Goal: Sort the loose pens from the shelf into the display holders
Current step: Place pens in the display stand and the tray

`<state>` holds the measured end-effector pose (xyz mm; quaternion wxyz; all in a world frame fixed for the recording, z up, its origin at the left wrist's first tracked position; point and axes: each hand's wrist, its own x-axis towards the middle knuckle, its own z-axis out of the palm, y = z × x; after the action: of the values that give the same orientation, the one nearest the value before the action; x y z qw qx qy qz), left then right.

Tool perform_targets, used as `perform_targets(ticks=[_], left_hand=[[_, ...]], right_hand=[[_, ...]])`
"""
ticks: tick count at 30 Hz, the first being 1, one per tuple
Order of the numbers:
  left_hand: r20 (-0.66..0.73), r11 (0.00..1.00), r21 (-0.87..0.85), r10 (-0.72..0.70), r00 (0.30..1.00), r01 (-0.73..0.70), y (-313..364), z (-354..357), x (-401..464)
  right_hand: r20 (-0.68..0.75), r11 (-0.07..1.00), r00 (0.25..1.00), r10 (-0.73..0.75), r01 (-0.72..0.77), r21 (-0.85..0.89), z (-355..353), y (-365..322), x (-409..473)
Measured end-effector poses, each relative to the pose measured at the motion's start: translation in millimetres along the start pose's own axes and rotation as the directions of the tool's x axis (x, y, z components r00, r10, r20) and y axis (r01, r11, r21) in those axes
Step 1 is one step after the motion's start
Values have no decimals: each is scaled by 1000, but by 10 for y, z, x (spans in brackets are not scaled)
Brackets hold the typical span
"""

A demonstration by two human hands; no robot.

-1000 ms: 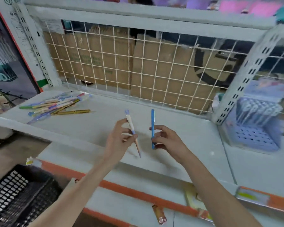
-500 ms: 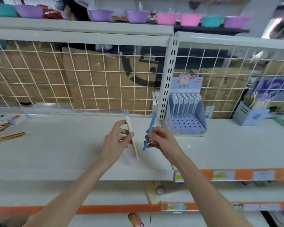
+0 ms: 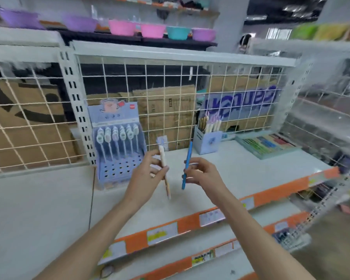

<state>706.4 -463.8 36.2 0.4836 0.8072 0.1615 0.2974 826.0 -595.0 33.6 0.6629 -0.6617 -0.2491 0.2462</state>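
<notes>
Head view is showing you swinging rightward from the loose pile, so the tiered holder (image 3: pixel 117 156) is now sitting just left of your left hand (image 3: pixel 148 174) pinching the cream pen (image 3: pixel 163 164), your right hand (image 3: pixel 202 174) gripping the blue pen (image 3: pixel 187 164), ready for slotting.

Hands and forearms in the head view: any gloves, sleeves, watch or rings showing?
Nothing worn that shows. The left hand and right hand are bare, with no gloves. Both forearms are bare down to the bottom edge of the frame, so no sleeve or cuff is in view. No watch, bracelet or ring can be made out, though motion blur could hide something small.
</notes>
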Motion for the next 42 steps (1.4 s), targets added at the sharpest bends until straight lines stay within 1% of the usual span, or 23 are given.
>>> perform_targets(ticks=[4, 7, 13, 17, 19, 21, 25, 30, 32, 36, 39, 42], left_hand=[[46, 999, -24, 25, 999, -24, 104, 508, 239], [95, 999, -15, 39, 995, -38, 135, 779, 371], [168, 998, -26, 67, 983, -64, 152, 1065, 700], [171, 993, -9, 115, 979, -115, 86, 1145, 954], [144, 985, 13, 166, 976, -169, 87, 1175, 1138], [81, 977, 10, 210, 974, -212, 108, 1207, 1334], [-27, 968, 32, 250, 968, -249, 117, 1267, 1708], [-104, 956, 47, 292, 951, -289, 111, 1382, 2041], [-149, 944, 82, 329, 932, -320, 144, 1448, 2127], [-191, 924, 119, 382, 904, -365, 176, 1598, 2311], [-198, 919, 163, 386, 901, -359, 146, 1702, 2418], [-194, 907, 276, 378, 905, -319, 96, 1849, 2479]], right_hand=[[-69, 999, 998, -6, 4, -34, -528, -28, 41], [-114, 999, 993, -12, 7, -43, -762, -32, 68], [-175, 999, 985, -12, 6, -33, -961, 14, 247], [-199, 999, 980, 10, -20, -47, -1048, 37, 403], [-219, 998, 976, 23, -35, -54, -1118, 44, 516], [-230, 997, 973, 33, -47, -59, -1187, 37, 637], [-248, 996, 967, 49, -67, -65, -1258, -3, 881], [-252, 994, 965, 77, -94, -58, -1331, 27, 1127], [-241, 994, 967, 86, -100, -46, -1392, 51, 1200], [-216, 996, 973, 83, -87, -12, -1583, 111, 1366], [-167, 996, 982, 83, -85, -1, -1727, 171, 1506], [-97, 995, 991, 96, -96, 14, -1855, 228, 1593]])
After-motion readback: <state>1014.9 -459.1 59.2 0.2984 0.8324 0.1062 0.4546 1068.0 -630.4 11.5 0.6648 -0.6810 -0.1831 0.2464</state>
